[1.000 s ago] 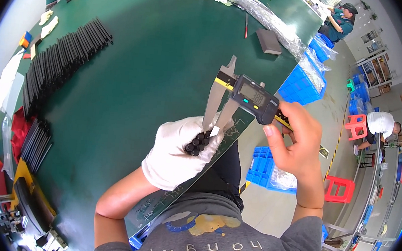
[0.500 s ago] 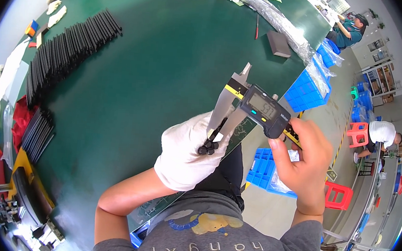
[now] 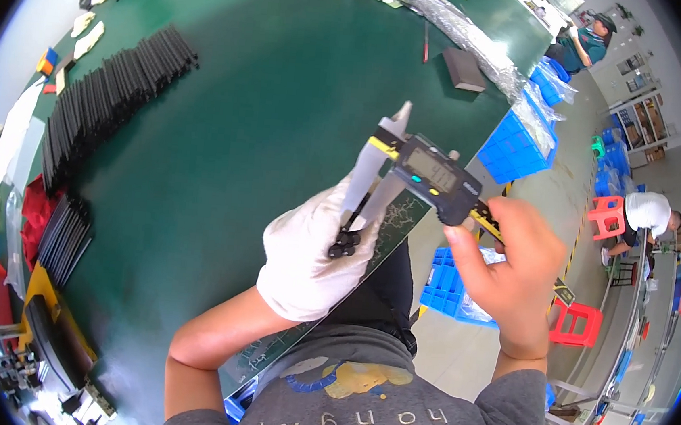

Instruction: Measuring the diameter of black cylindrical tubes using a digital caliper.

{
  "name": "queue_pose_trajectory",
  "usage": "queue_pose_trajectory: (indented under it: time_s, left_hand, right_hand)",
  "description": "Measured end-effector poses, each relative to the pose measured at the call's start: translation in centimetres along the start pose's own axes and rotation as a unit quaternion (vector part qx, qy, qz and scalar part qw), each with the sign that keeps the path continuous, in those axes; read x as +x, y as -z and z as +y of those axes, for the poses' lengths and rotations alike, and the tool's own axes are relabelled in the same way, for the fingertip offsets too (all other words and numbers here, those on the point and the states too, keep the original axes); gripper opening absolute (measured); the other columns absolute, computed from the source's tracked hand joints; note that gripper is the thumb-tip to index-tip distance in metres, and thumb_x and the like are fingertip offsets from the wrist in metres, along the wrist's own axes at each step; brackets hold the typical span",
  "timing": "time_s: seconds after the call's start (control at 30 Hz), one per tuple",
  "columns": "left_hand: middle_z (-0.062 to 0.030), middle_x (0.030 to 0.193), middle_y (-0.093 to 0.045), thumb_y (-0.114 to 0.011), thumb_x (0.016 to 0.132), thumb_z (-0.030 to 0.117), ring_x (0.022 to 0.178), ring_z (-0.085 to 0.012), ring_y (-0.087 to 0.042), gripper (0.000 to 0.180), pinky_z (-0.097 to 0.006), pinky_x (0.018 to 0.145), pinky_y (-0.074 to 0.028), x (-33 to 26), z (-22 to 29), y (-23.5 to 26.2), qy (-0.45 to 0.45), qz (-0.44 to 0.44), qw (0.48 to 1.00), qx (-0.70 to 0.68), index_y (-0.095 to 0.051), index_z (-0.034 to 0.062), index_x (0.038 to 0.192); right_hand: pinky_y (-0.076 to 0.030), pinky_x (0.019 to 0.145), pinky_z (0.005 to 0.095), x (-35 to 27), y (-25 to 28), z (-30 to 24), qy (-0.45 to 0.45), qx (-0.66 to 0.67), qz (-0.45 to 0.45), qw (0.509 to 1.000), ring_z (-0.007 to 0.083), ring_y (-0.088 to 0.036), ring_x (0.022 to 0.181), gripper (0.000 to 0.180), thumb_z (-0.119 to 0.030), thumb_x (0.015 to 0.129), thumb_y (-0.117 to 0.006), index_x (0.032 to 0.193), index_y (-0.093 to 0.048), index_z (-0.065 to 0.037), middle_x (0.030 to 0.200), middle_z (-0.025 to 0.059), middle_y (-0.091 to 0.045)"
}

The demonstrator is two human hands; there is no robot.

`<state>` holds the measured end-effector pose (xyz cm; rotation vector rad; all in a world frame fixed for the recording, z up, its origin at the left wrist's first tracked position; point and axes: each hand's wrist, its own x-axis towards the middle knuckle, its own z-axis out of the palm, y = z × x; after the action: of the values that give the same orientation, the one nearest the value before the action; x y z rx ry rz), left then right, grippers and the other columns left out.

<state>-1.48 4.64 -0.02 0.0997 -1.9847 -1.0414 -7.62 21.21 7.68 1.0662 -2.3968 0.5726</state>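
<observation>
My left hand (image 3: 301, 249), in a white glove, is closed around several thin black rods (image 3: 345, 246), whose round ends poke out of the fist toward me. A digital caliper (image 3: 439, 178) with a black body and a yellow-striped beam lies across above that fist. Its silver jaws reach down on either side of a black rod; whether they touch it I cannot tell. My bare right hand (image 3: 518, 268) grips the caliper's beam and slider, thumb below the display.
A long row of black rods (image 3: 112, 95) lies on the green table (image 3: 225, 146) at left, with thinner rods (image 3: 64, 241) nearer me. A dark block (image 3: 464, 69) and plastic-wrapped bundle (image 3: 469, 37) lie far right. Blue crates (image 3: 516, 147) line the right edge. Other people work farther off.
My hands, the caliper and the held rods have shifted slightly left in the picture. The caliper's display reads differently. Both hands keep their hold.
</observation>
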Motion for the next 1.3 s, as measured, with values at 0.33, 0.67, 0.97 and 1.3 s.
queue_pose_trajectory:
  time_s: [0.33, 0.67, 0.97, 1.3]
  left_hand:
    - [-0.0093, 0.082, -0.065, -0.071, 0.064, -0.003, 0.059, -0.0211, -0.063, 0.048, -0.027, 0.053, -0.049, -0.7, -1.2, 0.2, -0.038, -0.026, 0.999, -0.005, -0.058, 0.0058, 0.11]
    - [-0.0056, 0.071, -0.061, -0.072, 0.072, 0.001, 0.056, -0.0124, -0.057, 0.028, -0.023, 0.055, -0.046, -0.1, -0.8, 0.5, 0.007, -0.041, 0.999, -0.026, -0.063, 0.004, 0.099]
    - [-0.0046, 0.071, -0.062, -0.07, 0.075, 0.003, 0.056, -0.0103, -0.056, 0.022, -0.023, 0.054, -0.046, 0.1, -0.7, 0.8, 0.02, -0.081, 0.993, -0.085, -0.063, 0.0041, 0.095]
    - [-0.0044, 0.069, -0.056, -0.063, 0.071, -0.003, 0.054, -0.0135, -0.053, 0.04, -0.024, 0.053, -0.045, -0.4, -2.0, 0.8, -0.013, -0.109, 0.985, -0.134, -0.058, 0.0038, 0.11]
  right_hand:
    - [-0.04, 0.043, 0.0312, -0.1, -0.5, 0.4, 0.014, 0.007, -0.022, 1.0, 0.0225, -0.056, 0.051, 0.029, -0.021, 0.068, -0.075, 0.083, -0.059, -0.002, 0.066, 0.0071, -0.057]
    - [-0.038, 0.043, 0.0293, -0.1, -0.4, 1.1, -0.004, 0.07, -0.047, 0.996, 0.0191, -0.049, 0.047, 0.025, -0.014, 0.069, -0.072, 0.087, -0.058, -0.002, 0.064, 0.0064, -0.054]
    - [-0.039, 0.043, 0.0301, 0.3, -0.7, 1.8, 0.004, 0.069, -0.03, 0.997, 0.022, -0.052, 0.049, 0.029, -0.021, 0.066, -0.077, 0.08, -0.059, -0.003, 0.064, 0.0076, -0.056]
    - [-0.041, 0.045, 0.029, 0.3, -1.0, 2.1, 0.03, 0.071, -0.025, 0.997, 0.0227, -0.056, 0.051, 0.028, -0.02, 0.065, -0.076, 0.08, -0.059, -0.003, 0.065, 0.0076, -0.058]
